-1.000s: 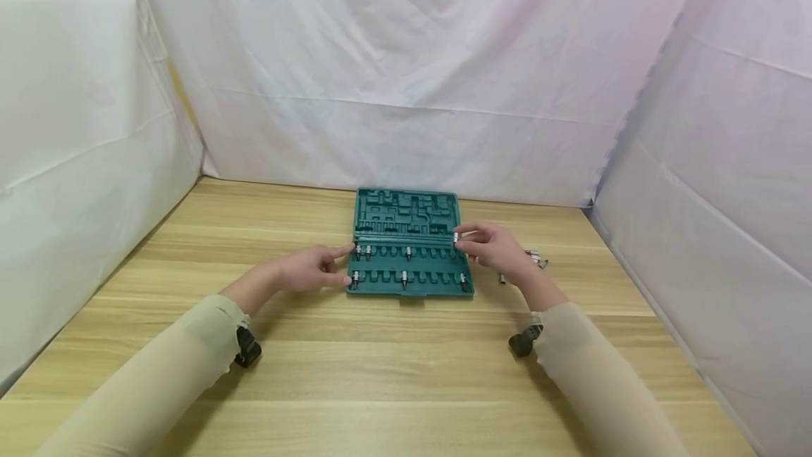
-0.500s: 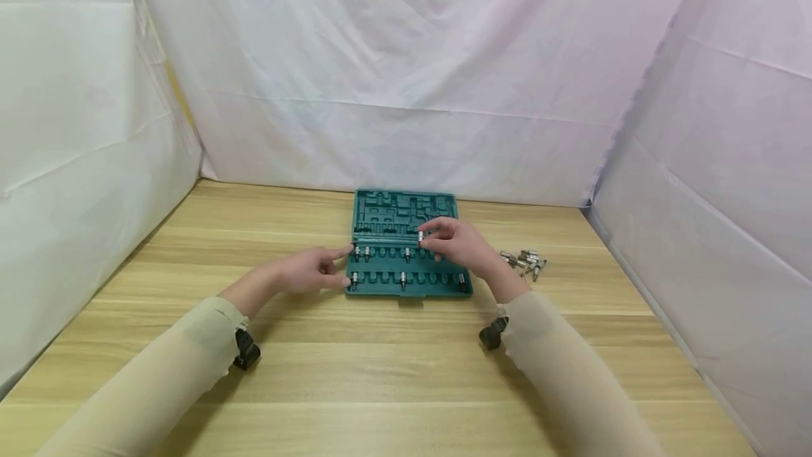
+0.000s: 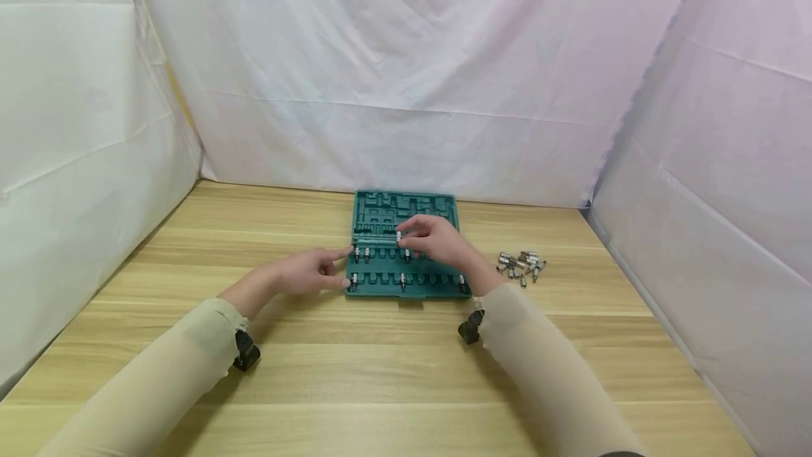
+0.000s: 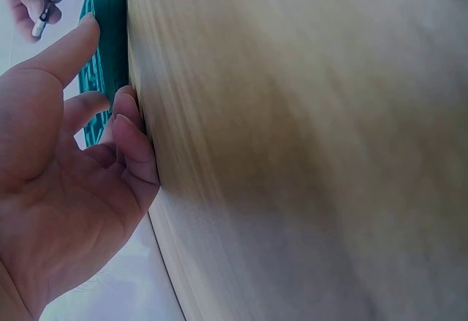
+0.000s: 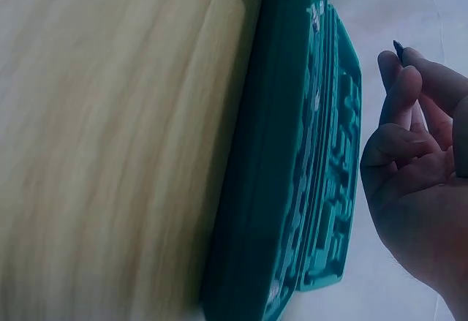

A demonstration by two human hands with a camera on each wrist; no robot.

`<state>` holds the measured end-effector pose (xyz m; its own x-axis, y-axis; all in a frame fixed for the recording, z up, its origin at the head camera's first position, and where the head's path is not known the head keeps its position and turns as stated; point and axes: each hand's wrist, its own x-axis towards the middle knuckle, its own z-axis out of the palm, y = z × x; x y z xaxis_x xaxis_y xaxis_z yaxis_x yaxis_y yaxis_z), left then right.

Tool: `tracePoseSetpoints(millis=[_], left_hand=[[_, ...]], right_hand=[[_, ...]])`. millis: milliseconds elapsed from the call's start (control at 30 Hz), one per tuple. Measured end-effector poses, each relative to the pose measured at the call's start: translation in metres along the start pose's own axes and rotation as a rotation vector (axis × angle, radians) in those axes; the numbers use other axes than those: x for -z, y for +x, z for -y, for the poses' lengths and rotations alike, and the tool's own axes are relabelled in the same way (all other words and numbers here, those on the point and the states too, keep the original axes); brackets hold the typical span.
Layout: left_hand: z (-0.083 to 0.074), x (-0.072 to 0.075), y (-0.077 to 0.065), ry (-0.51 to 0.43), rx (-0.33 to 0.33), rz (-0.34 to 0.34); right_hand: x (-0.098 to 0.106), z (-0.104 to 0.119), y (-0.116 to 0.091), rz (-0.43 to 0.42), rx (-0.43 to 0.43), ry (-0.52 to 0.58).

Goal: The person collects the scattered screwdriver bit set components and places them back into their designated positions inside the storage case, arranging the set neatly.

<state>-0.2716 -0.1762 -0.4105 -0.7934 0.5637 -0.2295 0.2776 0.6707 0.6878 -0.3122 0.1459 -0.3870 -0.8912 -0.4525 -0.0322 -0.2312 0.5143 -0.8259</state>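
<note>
An open teal plastic case (image 3: pixel 438 290) lies on the table, its lid folded back. Several silver bit sockets stand in its two rows of slots, among them one bit socket (image 3: pixel 402 280) in the middle of the front row. My left hand (image 3: pixel 307 270) touches the case's left edge with thumb and index finger spread apart; in the left wrist view its other fingers (image 4: pixel 135 149) are loosely bent beside the case. Above the back row, my right hand (image 3: pixel 438 240) pinches a bit socket (image 3: pixel 399 236) between thumb and fingertips. Its dark tip (image 5: pixel 398 45) pokes past the fingertips in the right wrist view.
A loose pile of several bit sockets (image 3: pixel 521 262) lies on the wooden table (image 3: pixel 380 372), right of the case. White cloth (image 3: pixel 393 76) hangs behind the table and along both sides.
My right hand has moved left over the case, carrying the bit socket from the right end to near the middle. The loose pile has come into full view. My left hand stays put.
</note>
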Motion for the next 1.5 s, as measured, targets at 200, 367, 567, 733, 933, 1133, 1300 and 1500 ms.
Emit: tracePoseSetpoints(millis=[200, 367, 567, 733, 933, 1133, 1300, 1500], left_hand=[[0.001, 0.001, 0.001, 0.002, -0.003, 0.001], [0.001, 0.001, 0.001, 0.006, -0.003, 0.001], [0.0, 0.002, 0.0, 0.003, -0.005, 0.001], [0.0, 0.002, -0.001, 0.003, -0.005, 0.0], [0.0, 0.003, -0.001, 0.004, -0.006, 0.003], [0.0, 0.003, -0.001, 0.005, -0.014, 0.005], [0.001, 0.003, 0.0, 0.008, -0.02, 0.005], [0.001, 0.002, -0.001, -0.002, -0.014, 0.005]], right_hand=[[-0.006, 0.002, 0.008, 0.004, 0.01, -0.023], [-0.009, 0.004, 0.014, 0.002, 0.003, -0.044], [-0.009, 0.003, 0.02, 0.011, -0.007, -0.06], [-0.01, 0.003, 0.024, 0.023, 0.001, -0.072], [-0.013, 0.002, 0.029, 0.046, 0.01, -0.081], [-0.016, 0.001, 0.032, 0.062, 0.006, -0.074], [-0.018, 0.001, 0.035, 0.076, -0.001, -0.077], [-0.021, 0.0, 0.037, 0.087, -0.006, -0.084]])
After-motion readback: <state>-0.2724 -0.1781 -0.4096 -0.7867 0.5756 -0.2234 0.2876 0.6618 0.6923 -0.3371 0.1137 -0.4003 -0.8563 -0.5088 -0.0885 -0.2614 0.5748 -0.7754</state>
